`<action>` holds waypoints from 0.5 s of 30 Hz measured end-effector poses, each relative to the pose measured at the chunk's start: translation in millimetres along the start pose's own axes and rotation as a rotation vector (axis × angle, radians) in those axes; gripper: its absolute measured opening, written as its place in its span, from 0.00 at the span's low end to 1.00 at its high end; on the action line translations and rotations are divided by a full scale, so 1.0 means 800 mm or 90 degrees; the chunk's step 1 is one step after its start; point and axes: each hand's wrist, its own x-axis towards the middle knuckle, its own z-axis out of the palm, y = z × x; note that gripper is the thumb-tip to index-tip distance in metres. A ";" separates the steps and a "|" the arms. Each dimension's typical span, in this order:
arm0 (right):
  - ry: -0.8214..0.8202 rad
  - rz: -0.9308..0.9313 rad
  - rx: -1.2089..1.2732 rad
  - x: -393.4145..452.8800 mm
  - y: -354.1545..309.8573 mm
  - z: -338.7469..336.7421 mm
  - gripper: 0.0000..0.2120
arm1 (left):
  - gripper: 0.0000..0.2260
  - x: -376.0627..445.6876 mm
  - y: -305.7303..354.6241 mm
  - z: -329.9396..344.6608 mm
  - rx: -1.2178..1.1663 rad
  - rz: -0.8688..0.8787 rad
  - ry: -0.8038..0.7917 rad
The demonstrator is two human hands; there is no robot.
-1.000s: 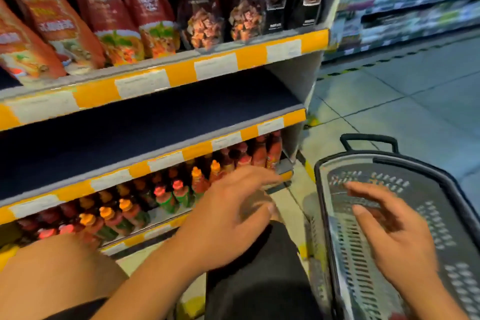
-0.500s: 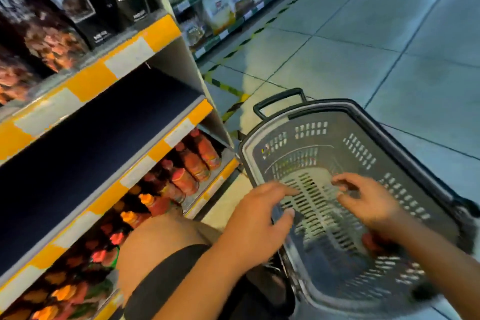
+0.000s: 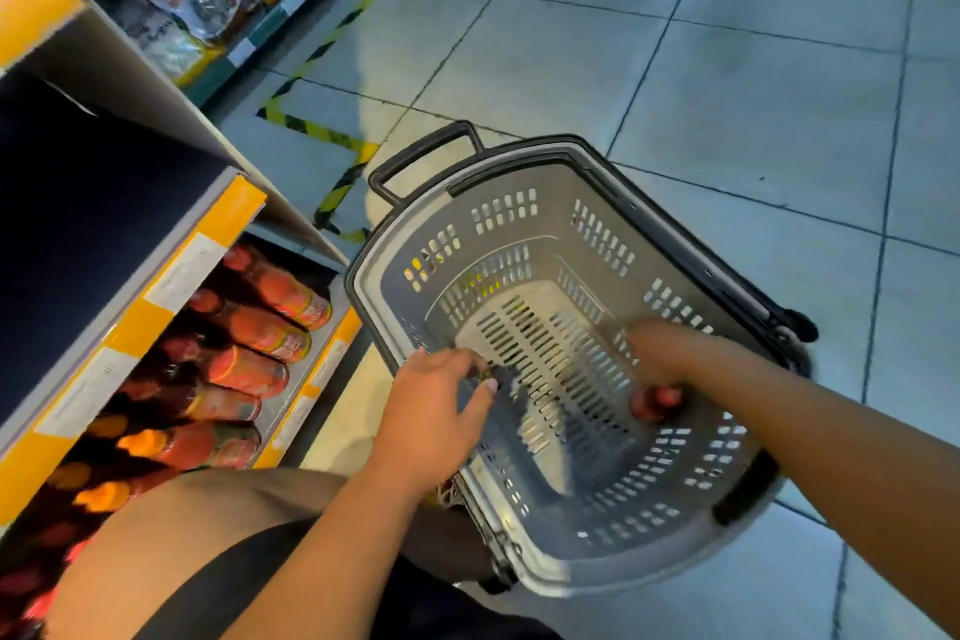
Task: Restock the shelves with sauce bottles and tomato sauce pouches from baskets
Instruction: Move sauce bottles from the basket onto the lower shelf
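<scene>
A grey plastic basket point(image 3: 524, 244) with a black handle stands on the floor tiles to the right of the shelf unit. My right hand point(image 3: 662, 353) reaches down inside it and its fingers curl round a red sauce bottle point(image 3: 655, 403) lying near the basket's bottom; most of the bottle is hidden. My left hand point(image 3: 436, 411) lies over the basket's left rim with its fingers bent down into the basket next to a small dark blurred thing. Rows of red and orange sauce bottles point(image 3: 260, 333) fill the bottom shelf at left.
Above the bottles runs a dark shelf board with a yellow and white price strip point(image 3: 171, 286). My bent knee point(image 3: 182, 535) is between shelf and basket. Another shelf unit with bagged goods point(image 3: 208, 0) stands at the far left, behind yellow-black floor tape point(image 3: 332, 135).
The view has swung from the shelf to the basket. Both hands have dropped into the basket, and my right hand has closed on a red bottle at its bottom.
</scene>
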 end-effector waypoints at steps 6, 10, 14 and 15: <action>-0.134 -0.002 -0.119 0.021 0.004 0.029 0.15 | 0.18 0.024 0.008 0.019 0.138 -0.001 0.010; -0.185 -0.019 -0.141 0.018 -0.003 0.031 0.16 | 0.18 0.027 0.010 0.024 0.190 -0.003 0.011; -0.146 0.027 -0.125 0.021 -0.007 0.037 0.04 | 0.19 0.027 0.006 0.024 0.197 0.004 0.005; -0.124 0.047 -0.132 0.022 -0.007 0.040 0.06 | 0.19 0.026 0.005 0.024 0.192 0.007 0.006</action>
